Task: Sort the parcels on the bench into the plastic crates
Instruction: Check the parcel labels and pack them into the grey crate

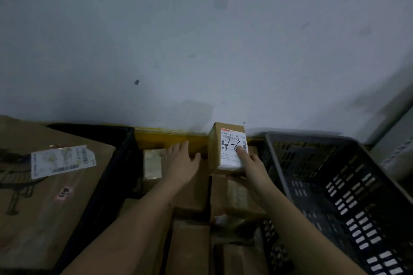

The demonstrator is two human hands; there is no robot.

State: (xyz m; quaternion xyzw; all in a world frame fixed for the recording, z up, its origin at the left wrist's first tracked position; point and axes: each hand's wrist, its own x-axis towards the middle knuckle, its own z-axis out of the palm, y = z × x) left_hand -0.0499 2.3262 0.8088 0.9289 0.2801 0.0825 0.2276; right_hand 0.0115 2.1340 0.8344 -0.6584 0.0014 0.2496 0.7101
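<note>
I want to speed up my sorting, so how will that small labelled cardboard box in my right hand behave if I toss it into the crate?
The small box looks stiff: its edges stay square in the right hand. It is probably light, since one hand lifts it. Its flat faces should not roll in the black crate, though it may tumble.
</note>
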